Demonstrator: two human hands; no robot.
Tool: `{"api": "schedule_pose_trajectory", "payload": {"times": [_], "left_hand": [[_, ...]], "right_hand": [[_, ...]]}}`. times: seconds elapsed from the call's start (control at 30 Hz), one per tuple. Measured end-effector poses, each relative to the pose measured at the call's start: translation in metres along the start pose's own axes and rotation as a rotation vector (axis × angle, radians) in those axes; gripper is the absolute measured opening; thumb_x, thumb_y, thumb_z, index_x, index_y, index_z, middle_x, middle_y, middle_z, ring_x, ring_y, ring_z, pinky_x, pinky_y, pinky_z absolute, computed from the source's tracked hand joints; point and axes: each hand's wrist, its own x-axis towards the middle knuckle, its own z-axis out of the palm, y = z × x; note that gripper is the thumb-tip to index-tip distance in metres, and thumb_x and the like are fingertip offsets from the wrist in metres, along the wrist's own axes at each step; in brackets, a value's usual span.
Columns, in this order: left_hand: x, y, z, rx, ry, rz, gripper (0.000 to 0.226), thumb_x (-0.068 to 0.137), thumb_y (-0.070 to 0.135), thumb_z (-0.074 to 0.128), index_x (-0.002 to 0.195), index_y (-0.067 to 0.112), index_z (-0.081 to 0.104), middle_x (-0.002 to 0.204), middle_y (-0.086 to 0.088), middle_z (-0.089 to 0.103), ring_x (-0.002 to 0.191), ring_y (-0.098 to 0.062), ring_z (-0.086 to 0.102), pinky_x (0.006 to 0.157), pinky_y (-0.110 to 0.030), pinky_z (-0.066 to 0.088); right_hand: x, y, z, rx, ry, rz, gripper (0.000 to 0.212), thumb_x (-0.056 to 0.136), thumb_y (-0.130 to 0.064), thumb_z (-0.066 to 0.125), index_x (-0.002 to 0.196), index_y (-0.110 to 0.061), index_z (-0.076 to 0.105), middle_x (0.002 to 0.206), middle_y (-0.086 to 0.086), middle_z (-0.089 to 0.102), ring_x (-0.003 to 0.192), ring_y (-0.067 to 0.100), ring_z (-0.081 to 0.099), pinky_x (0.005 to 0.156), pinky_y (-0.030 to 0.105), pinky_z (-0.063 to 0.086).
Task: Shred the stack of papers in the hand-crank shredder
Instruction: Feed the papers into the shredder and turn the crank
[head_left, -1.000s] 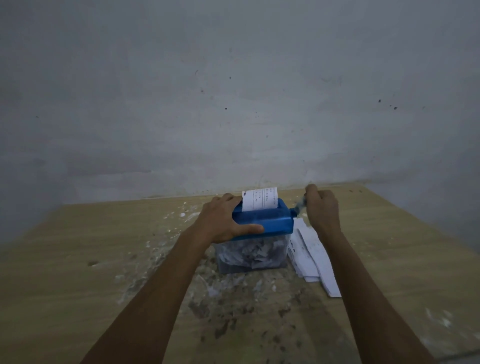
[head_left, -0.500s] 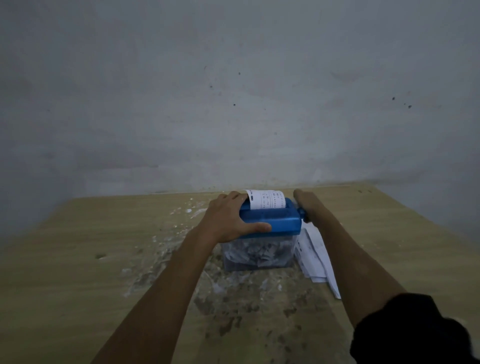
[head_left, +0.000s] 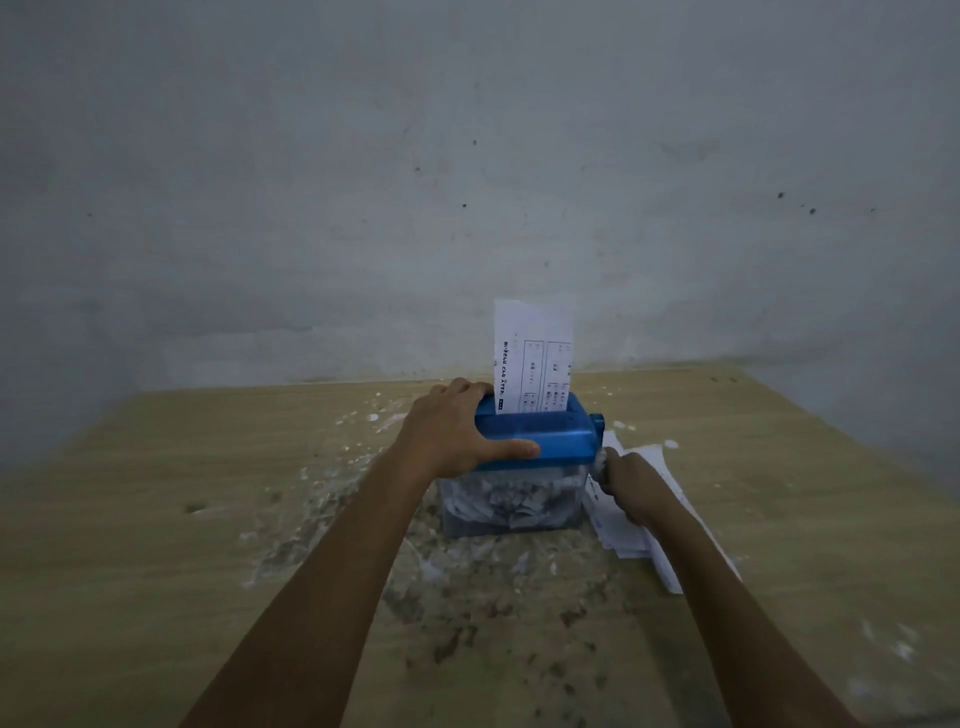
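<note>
A small hand-crank shredder (head_left: 558, 441) with a blue top and a clear bin full of paper shreds (head_left: 511, 501) stands on the wooden table (head_left: 156, 519). A printed white sheet (head_left: 532, 358) stands upright in its slot, tall above the top. My left hand (head_left: 452, 434) grips the blue top from its left side, thumb along the front edge. My right hand (head_left: 631, 486) grips the crank handle low at the shredder's right side. A stack of papers (head_left: 649, 525) lies flat on the table to the right, partly hidden by my right forearm.
A grey wall (head_left: 467, 182) rises just behind the table's far edge. White flecks and dark stains (head_left: 467, 597) cover the tabletop around and in front of the shredder. The table's right edge runs diagonally at far right.
The sheet in the slot now stands much taller than the short stub seen before. My right hand has swung the crank from up behind the shredder down to its low front position.
</note>
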Motion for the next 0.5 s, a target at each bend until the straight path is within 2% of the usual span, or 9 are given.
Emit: {"api": "schedule_pose_trajectory", "payload": {"times": [0.07, 0.1, 0.17, 0.2, 0.27, 0.3, 0.4, 0.47, 0.5], "left_hand": [[0.001, 0.0, -0.001, 0.007, -0.021, -0.003, 0.108, 0.061, 0.094, 0.051, 0.147, 0.03, 0.039, 0.134, 0.002, 0.05, 0.118, -0.021, 0.048, 0.101, -0.043, 0.045], [0.001, 0.0, -0.001, 0.009, -0.029, -0.005, 0.109, 0.061, 0.094, 0.05, 0.147, 0.03, 0.039, 0.133, 0.002, 0.05, 0.117, -0.021, 0.048, 0.101, -0.043, 0.046], [0.001, 0.0, -0.002, 0.006, -0.04, -0.005, 0.108, 0.062, 0.094, 0.051, 0.148, 0.031, 0.038, 0.133, 0.002, 0.049, 0.117, -0.021, 0.048, 0.101, -0.043, 0.046], [0.002, 0.0, -0.002, 0.007, -0.04, -0.001, 0.107, 0.063, 0.094, 0.051, 0.148, 0.032, 0.038, 0.133, 0.002, 0.049, 0.118, -0.021, 0.047, 0.101, -0.043, 0.046], [0.002, 0.0, -0.003, 0.014, -0.046, 0.006, 0.106, 0.064, 0.093, 0.051, 0.149, 0.032, 0.037, 0.133, 0.001, 0.048, 0.118, -0.022, 0.047, 0.101, -0.043, 0.046], [0.001, 0.0, -0.003, 0.014, -0.051, 0.006, 0.106, 0.064, 0.093, 0.051, 0.15, 0.032, 0.037, 0.132, 0.001, 0.048, 0.118, -0.021, 0.047, 0.101, -0.043, 0.046], [0.002, -0.001, -0.005, 0.025, -0.063, 0.005, 0.106, 0.064, 0.094, 0.05, 0.15, 0.034, 0.036, 0.132, 0.002, 0.048, 0.118, -0.021, 0.047, 0.1, -0.044, 0.046], [0.003, -0.001, -0.006, 0.044, -0.076, 0.015, 0.107, 0.064, 0.094, 0.049, 0.151, 0.034, 0.036, 0.133, 0.001, 0.047, 0.119, -0.022, 0.047, 0.101, -0.045, 0.046], [0.003, -0.001, -0.006, 0.053, -0.081, 0.021, 0.107, 0.063, 0.094, 0.048, 0.151, 0.033, 0.036, 0.134, 0.001, 0.047, 0.12, -0.023, 0.046, 0.101, -0.045, 0.045]], "right_hand": [[-0.007, 0.004, -0.001, -0.109, 0.024, -0.07, 0.006, 0.099, -0.008, 0.041, 0.096, -0.013, 0.038, 0.096, 0.017, 0.061, 0.079, 0.024, 0.051, 0.065, 0.027, 0.031], [-0.011, 0.004, -0.001, -0.162, 0.023, -0.108, 0.01, 0.1, -0.008, 0.04, 0.091, -0.014, 0.037, 0.091, 0.016, 0.06, 0.079, 0.026, 0.053, 0.063, 0.028, 0.031], [-0.02, 0.007, -0.003, -0.115, 0.044, -0.102, 0.02, 0.099, -0.009, 0.038, 0.081, -0.017, 0.037, 0.078, 0.005, 0.052, 0.073, 0.025, 0.049, 0.058, 0.028, 0.029], [-0.025, 0.007, -0.005, -0.09, 0.061, -0.087, 0.019, 0.099, -0.009, 0.038, 0.082, -0.016, 0.039, 0.078, 0.005, 0.049, 0.071, 0.024, 0.046, 0.058, 0.029, 0.028], [-0.032, 0.005, -0.009, -0.029, 0.118, -0.072, 0.007, 0.099, -0.008, 0.039, 0.097, -0.007, 0.046, 0.086, 0.008, 0.05, 0.075, 0.021, 0.043, 0.062, 0.03, 0.029], [-0.032, 0.006, -0.009, 0.01, 0.148, -0.074, 0.011, 0.1, -0.008, 0.039, 0.101, -0.002, 0.048, 0.086, 0.008, 0.049, 0.074, 0.02, 0.043, 0.062, 0.03, 0.029], [-0.037, 0.0, -0.012, 0.397, 0.204, -0.057, 0.032, 0.101, -0.017, 0.035, 0.087, 0.004, 0.054, 0.069, 0.005, 0.047, 0.061, 0.017, 0.04, 0.055, 0.029, 0.029], [-0.037, -0.007, -0.014, 0.652, 0.275, -0.042, 0.037, 0.099, -0.024, 0.037, 0.07, -0.006, 0.051, 0.059, 0.006, 0.04, 0.056, 0.017, 0.032, 0.055, 0.031, 0.026], [-0.036, -0.012, -0.016, 0.719, 0.312, -0.049, 0.033, 0.097, -0.027, 0.039, 0.07, -0.01, 0.051, 0.058, 0.006, 0.036, 0.056, 0.017, 0.03, 0.055, 0.033, 0.025]]}}
